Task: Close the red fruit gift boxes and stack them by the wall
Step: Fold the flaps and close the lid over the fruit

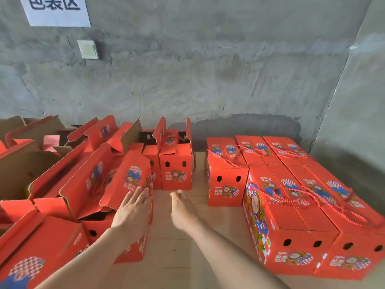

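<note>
Several red fruit gift boxes with their flaps up crowd the left side. The nearest open box (125, 184) stands in front of me with its lid flap raised. My left hand (133, 209) lies flat, fingers straight, against that flap's outer face. My right hand (183, 207) hovers over the bare floor to its right, fingers relaxed, holding nothing. Another open box (176, 170) stands further back by the wall. On the right, closed boxes with red rope handles form a block (291, 197), several in each of two rows.
A rough grey concrete wall (208, 80) runs across the back, with a white paper sign (56, 11) and a switch plate (88, 49). Brown cardboard (177, 247) covers the floor between the two groups. Plain brown cartons (18, 170) sit at the far left.
</note>
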The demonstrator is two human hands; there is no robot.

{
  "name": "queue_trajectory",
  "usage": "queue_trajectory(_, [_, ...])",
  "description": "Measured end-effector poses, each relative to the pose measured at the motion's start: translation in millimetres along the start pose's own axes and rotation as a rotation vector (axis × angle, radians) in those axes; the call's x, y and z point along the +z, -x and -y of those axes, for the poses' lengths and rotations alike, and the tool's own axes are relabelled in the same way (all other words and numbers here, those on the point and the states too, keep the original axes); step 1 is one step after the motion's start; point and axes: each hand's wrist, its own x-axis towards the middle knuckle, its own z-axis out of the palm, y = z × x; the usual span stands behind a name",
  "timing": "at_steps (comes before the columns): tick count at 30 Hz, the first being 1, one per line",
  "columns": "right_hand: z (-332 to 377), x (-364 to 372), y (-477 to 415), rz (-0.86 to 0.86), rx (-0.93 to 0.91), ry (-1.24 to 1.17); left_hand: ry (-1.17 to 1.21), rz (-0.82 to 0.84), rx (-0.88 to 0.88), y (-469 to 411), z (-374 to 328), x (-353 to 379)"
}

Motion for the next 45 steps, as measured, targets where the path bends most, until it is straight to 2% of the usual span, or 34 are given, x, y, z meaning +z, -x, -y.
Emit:
queue_trajectory(6, [-22.6, 10.6, -88.7, -0.025, 0.083, -0.035, -0.047, 0.187, 0.03, -82.9, 34.7, 6.3])
queue_trajectory(12, [-61.6, 32.0, -169.8, -0.027, 0.122, -0.071, 0.102, 0.111, 0.018, -106.0, 45.4, 35.8])
queue_trajectory(18, [-67.5, 57.1, -220.8, -0.154, 0.185, -0.19, 0.164, 0.062, 0.007, -100.3, 43.2, 38.4])
queue_trajectory(21, [-71.2, 53.1, -222.2, -0.204, 0.139, -0.207, 0.191, 0.054, -0.005, -101.1, 44.4, 37.4])
queue_trajectory(24, [-69.0, 54.5, -196.3, -0.223, 0.106, -0.153, 0.204, 0.057, -0.022, -99.7, 44.3, 36.4])
queue_trajectory(28, [-64.7, 71.5, -122.8, -0.251, 0.149, 0.002, 0.22, 0.021, -0.082, -96.3, 38.2, 30.7])
queue_trajectory(31, [-66.2, 67.2, -48.3, -0.247, 0.136, -0.018, 0.169, 0.011, -0.13, -85.1, 28.9, 20.3])
queue_trajectory(33, [-65.8, 54.1, 0.7, -0.199, 0.149, -0.047, 0.138, -0.006, -0.099, -70.7, 18.2, 14.9])
queue_trajectory(36, [-65.1, 35.1, 66.3, -0.167, 0.156, -0.07, 0.329, -0.096, -0.101, -40.7, -8.9, 9.7])
queue_trajectory(38, [-62.9, 26.1, 104.9, -0.272, 0.127, -0.084, 0.5, -0.157, -0.103, -17.4, -28.5, 1.2])
queue_trajectory(40, [-67.4, 16.1, 142.2, -0.353, 0.052, -0.104, 0.571, -0.18, -0.066, 4.6, -44.2, -8.3])
queue_trajectory(45, [-96.2, -2.9, 213.5, -0.106, 0.113, -0.164, 0.528, -0.084, -0.021, 50.6, -71.7, -30.3])
